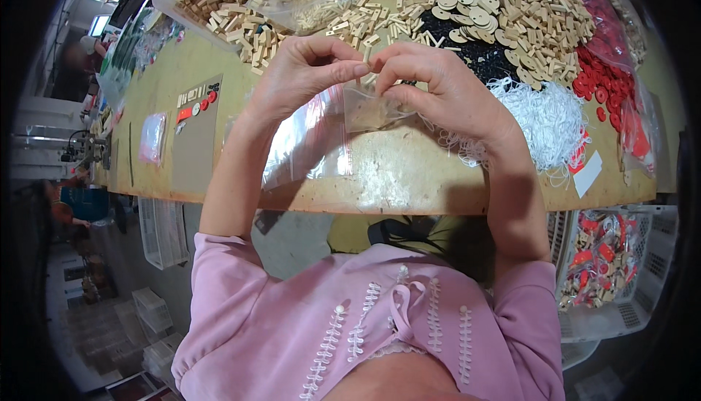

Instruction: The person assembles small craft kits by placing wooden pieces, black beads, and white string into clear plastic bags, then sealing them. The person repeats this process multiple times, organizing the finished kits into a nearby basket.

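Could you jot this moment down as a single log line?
left hand: pinching small clear plastic bag | right hand: pinching bag's other side | behind: pale wooden pieces, red round buttons, white string tangle

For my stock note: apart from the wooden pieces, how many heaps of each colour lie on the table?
Black heap: 1
Red heap: 1
White cord heap: 1
Total: 3
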{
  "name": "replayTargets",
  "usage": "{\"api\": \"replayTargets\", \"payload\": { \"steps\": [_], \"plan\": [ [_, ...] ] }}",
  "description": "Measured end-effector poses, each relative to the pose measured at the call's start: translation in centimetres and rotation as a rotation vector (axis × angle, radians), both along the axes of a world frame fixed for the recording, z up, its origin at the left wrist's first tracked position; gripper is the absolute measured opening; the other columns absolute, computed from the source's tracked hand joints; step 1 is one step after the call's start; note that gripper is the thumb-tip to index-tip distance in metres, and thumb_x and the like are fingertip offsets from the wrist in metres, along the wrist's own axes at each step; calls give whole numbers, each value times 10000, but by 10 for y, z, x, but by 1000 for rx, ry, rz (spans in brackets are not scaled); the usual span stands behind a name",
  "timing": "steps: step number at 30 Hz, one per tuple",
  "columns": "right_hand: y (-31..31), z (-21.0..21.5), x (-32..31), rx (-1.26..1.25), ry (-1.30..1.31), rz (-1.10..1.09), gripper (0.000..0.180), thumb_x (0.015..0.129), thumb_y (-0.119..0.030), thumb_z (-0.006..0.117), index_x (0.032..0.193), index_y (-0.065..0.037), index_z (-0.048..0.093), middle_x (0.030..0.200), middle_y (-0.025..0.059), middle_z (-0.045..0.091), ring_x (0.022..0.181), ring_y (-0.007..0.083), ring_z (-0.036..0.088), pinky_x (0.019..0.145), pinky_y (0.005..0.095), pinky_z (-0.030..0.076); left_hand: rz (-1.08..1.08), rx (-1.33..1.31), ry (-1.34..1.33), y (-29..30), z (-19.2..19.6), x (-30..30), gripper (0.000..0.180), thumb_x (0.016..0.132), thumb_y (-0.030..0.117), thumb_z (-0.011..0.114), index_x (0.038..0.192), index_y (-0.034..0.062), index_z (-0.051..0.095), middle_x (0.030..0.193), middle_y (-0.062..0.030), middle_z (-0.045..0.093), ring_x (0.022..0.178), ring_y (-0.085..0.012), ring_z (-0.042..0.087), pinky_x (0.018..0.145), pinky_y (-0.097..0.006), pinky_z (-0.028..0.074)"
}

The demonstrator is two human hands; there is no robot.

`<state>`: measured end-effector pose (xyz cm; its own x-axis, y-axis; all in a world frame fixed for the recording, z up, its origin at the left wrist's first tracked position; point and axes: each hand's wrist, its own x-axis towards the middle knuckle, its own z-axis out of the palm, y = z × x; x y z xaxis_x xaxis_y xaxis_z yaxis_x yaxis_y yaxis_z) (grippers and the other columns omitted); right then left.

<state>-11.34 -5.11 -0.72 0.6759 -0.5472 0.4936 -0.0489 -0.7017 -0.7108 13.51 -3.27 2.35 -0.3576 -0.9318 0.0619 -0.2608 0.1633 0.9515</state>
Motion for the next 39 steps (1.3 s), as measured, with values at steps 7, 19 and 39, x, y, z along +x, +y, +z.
{"api": "replayTargets", "payload": {
  "steps": [7, 19, 39],
  "plan": [
    [-1, -1, 1, 11, 13, 27, 70, 892, -86, 664, 936, -38, 689, 1133, 100, 686, 1058, 270, 671, 927, 352, 525, -23, -79, -98, 2, -1, 6, 193, 912, 206, 817, 987, 29, 800, 814, 31, 711, 754, -40, 595, 659, -228, 473],
    [-3, -1, 0, 85, 34, 30, 72, 909, -52, 660, 947, -2, 695, 1148, 85, 713, 1003, 192, 673, 868, 309, 530, 174, -14, 123, -1, -12, 20, 204, 986, 258, 725, 975, 60, 772, 820, 45, 680, 723, -25, 491, 597, -207, 367],
    [169, 11, -78, -30, 9, -236, 210, 761, 14, 746, 968, -10, 721, 946, 135, 676, 884, 316, 677, 774, 406, 533, -85, -535, -695, -67, -86, -143, 576, 831, 372, 842, 1296, 95, 648, 1081, -183, 669, 925, -301, 673, 800, -407, 555]
  ]
}}
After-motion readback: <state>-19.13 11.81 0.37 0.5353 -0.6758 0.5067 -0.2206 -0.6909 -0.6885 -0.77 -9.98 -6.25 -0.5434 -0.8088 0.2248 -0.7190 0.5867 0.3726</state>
